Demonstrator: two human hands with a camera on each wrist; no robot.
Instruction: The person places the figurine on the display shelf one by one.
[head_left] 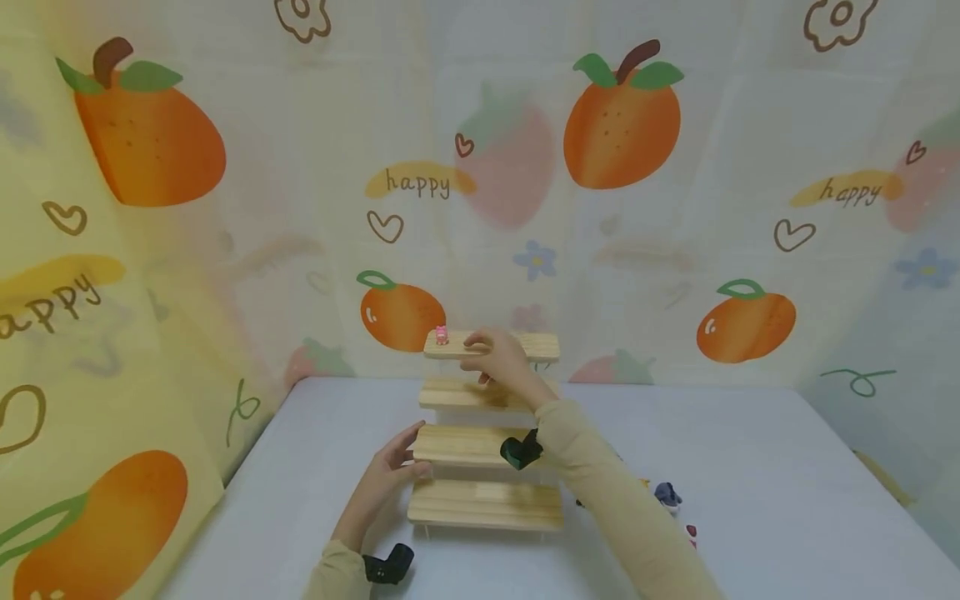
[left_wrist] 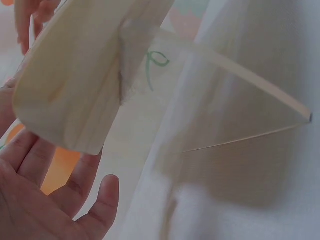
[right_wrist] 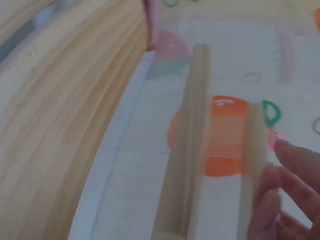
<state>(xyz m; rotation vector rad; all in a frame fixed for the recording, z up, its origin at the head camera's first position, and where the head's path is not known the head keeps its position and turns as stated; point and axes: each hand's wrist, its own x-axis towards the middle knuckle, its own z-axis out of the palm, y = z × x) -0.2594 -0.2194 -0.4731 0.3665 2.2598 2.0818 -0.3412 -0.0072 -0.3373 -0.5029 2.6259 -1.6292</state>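
Your left hand [head_left: 386,479] rests nearest you, fingers straight and relaxed against the left end of the wooden stepped shelf [head_left: 486,446] — second tier from the bottom. Your right hand [head_left: 501,360] reaches over the top tier, fingers curled downward near its front edge; you cannot tell whether they pinch anything. Shelf stands mid-table [head_left: 750,467] by the fruit-print curtain [head_left: 637,208] — pink figurine [head_left: 442,335] on the top tier, small toys [head_left: 670,500] right of your sleeve.
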